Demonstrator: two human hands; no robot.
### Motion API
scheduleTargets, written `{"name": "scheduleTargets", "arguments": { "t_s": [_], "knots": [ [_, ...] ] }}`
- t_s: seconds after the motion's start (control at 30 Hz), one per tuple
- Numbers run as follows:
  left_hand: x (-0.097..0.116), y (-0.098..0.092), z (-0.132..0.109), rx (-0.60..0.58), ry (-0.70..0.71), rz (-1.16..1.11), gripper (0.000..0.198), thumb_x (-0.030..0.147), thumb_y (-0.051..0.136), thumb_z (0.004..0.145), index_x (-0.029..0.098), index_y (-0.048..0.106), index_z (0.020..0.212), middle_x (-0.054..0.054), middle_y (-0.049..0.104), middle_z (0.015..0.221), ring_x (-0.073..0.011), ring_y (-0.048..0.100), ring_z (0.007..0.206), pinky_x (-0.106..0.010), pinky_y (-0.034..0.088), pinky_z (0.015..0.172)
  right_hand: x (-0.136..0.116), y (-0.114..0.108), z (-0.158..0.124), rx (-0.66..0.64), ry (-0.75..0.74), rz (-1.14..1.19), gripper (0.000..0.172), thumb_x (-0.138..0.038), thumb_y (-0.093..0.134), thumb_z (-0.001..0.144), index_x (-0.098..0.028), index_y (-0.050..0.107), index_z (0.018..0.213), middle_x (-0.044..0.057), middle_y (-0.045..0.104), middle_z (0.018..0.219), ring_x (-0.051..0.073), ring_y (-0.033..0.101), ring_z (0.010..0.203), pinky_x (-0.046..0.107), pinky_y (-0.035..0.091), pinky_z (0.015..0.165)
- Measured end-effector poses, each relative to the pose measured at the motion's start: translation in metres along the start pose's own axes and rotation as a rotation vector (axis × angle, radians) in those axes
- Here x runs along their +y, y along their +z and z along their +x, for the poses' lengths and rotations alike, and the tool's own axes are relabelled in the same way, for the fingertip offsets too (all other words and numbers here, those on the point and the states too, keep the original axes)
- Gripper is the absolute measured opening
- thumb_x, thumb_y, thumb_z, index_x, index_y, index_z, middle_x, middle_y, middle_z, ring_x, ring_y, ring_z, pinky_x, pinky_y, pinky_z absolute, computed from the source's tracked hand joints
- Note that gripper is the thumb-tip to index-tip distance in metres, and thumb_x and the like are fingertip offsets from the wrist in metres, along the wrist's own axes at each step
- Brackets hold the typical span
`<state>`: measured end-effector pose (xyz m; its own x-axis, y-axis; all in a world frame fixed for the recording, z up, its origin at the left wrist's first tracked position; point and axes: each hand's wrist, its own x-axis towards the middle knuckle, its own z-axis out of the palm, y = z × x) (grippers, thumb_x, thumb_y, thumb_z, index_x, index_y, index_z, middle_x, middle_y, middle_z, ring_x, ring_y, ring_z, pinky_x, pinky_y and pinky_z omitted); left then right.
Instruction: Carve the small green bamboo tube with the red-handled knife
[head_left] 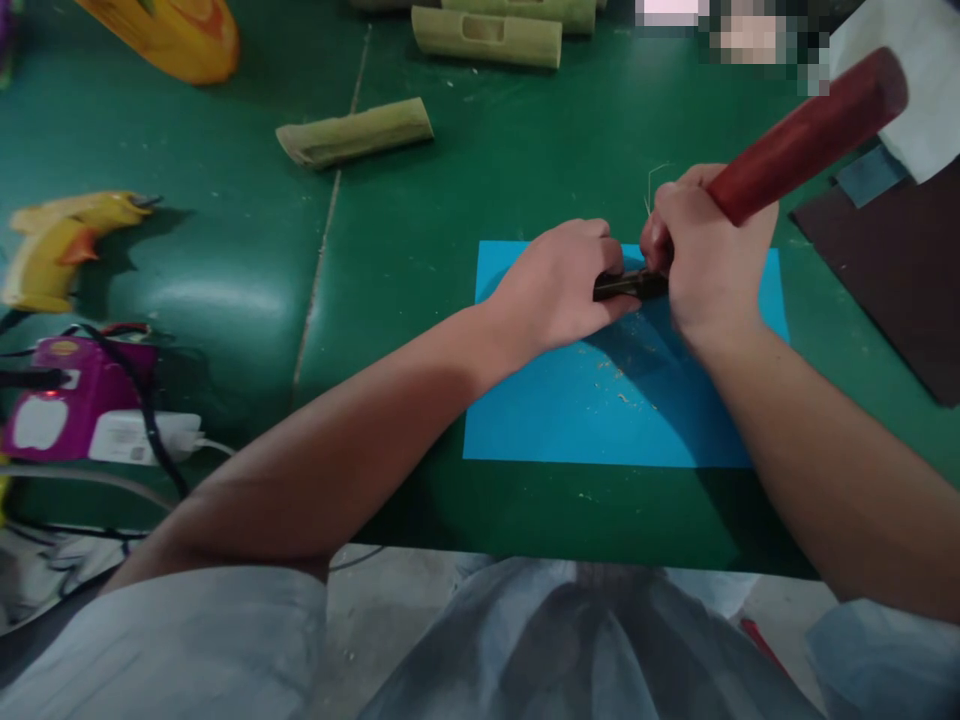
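Observation:
Over a blue sheet (540,410) on the green table, my left hand (566,280) is closed around a small dark piece (619,286). Close on its right, my right hand (712,255) is wrapped round a tool with a thick red handle (817,135), which slants up to the right. The tool's working end is hidden by the fingers, so its contact with the dark piece cannot be made out. Small pale shavings (622,397) lie on the sheet below the hands.
A bamboo piece (356,135) lies upper left of the hands, with a slotted bamboo piece (487,38) behind. At the left are a yellow glue gun (56,245), a purple power block (90,385) and cables. A dark board (892,260) lies at the right.

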<state>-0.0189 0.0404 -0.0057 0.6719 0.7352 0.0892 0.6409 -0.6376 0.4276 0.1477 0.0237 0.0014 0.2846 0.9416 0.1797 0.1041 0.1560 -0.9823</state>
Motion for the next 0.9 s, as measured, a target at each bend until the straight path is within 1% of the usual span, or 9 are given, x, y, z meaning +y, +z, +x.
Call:
{"name": "scheduleTargets", "arguments": {
  "t_s": [0.17,0.27,0.33,0.47,0.57,0.63,0.73,0.83,0.9],
  "knots": [
    [0.002,-0.001,0.000,-0.017,-0.022,0.008,0.016,0.041,0.078,0.106,0.027,0.076,0.099,-0.015,0.080,0.117,-0.0375,0.079,0.116,-0.053,0.064,0.102,-0.002,-0.002,0.002,-0.020,0.043,-0.037,0.053,-0.041,0.088,0.084,-0.033,0.044,0.055,0.001,0.044,0.060,0.025,0.043,0.065,0.045,0.045,0.064],
    [0.000,0.001,0.000,-0.007,-0.006,-0.009,0.016,0.041,0.079,0.105,0.028,0.074,0.097,-0.015,0.081,0.118,-0.0374,0.079,0.117,-0.054,0.064,0.104,0.001,-0.002,0.003,-0.023,0.049,-0.080,0.053,-0.042,0.088,0.085,-0.034,0.044,0.057,0.001,0.044,0.061,0.027,0.046,0.069,0.046,0.046,0.067],
    [0.000,0.002,0.000,0.009,0.006,-0.024,0.015,0.041,0.078,0.105,0.029,0.074,0.096,-0.015,0.082,0.118,-0.0371,0.079,0.117,-0.054,0.065,0.103,0.003,-0.001,0.003,-0.023,0.018,-0.103,0.053,-0.037,0.088,0.085,-0.033,0.044,0.056,0.001,0.044,0.061,0.027,0.044,0.069,0.046,0.043,0.068],
    [0.003,0.001,0.000,0.040,0.015,-0.030,0.010,0.035,0.075,0.105,0.030,0.075,0.096,-0.015,0.083,0.117,-0.0363,0.079,0.116,-0.054,0.066,0.102,0.004,0.001,-0.001,-0.029,-0.062,-0.060,0.047,-0.018,0.081,0.083,-0.033,0.046,0.057,-0.002,0.039,0.061,0.023,0.037,0.065,0.045,0.039,0.070],
    [0.005,-0.001,0.000,0.025,-0.004,-0.012,0.009,0.031,0.079,0.103,0.026,0.077,0.096,-0.015,0.081,0.112,-0.0362,0.079,0.114,-0.052,0.065,0.100,0.005,0.002,-0.001,-0.014,-0.052,-0.074,0.050,-0.013,0.077,0.081,-0.032,0.040,0.053,-0.002,0.034,0.058,0.021,0.033,0.061,0.043,0.033,0.066],
    [0.004,-0.001,0.000,0.022,-0.015,-0.009,0.010,0.033,0.081,0.103,0.025,0.078,0.098,-0.013,0.080,0.109,-0.0355,0.079,0.113,-0.051,0.064,0.098,0.007,0.002,0.001,-0.008,-0.032,-0.072,0.055,-0.015,0.079,0.083,-0.032,0.039,0.051,-0.002,0.033,0.057,0.021,0.031,0.060,0.043,0.032,0.063],
    [0.002,-0.002,0.000,0.016,-0.007,-0.009,0.013,0.039,0.080,0.105,0.027,0.081,0.103,-0.011,0.079,0.106,-0.0355,0.079,0.113,-0.050,0.064,0.097,0.012,0.002,0.005,0.032,-0.063,0.061,0.060,-0.027,0.084,0.092,-0.034,0.041,0.052,-0.002,0.035,0.054,0.022,0.031,0.055,0.044,0.034,0.058],
    [0.002,-0.004,0.000,-0.013,-0.013,0.016,0.017,0.042,0.077,0.107,0.026,0.082,0.105,-0.013,0.080,0.110,-0.0374,0.079,0.115,-0.052,0.064,0.098,0.016,0.001,0.008,0.021,-0.089,0.122,0.064,-0.038,0.089,0.099,-0.036,0.042,0.055,-0.002,0.038,0.054,0.022,0.032,0.056,0.045,0.039,0.057],
    [0.005,-0.006,0.001,-0.044,-0.031,0.041,0.019,0.044,0.076,0.107,0.025,0.082,0.106,-0.016,0.081,0.117,-0.0387,0.079,0.117,-0.053,0.064,0.100,0.016,0.000,0.008,-0.008,-0.072,0.089,0.062,-0.038,0.090,0.099,-0.036,0.044,0.057,-0.002,0.039,0.055,0.022,0.033,0.058,0.044,0.042,0.058]
  ]
}}
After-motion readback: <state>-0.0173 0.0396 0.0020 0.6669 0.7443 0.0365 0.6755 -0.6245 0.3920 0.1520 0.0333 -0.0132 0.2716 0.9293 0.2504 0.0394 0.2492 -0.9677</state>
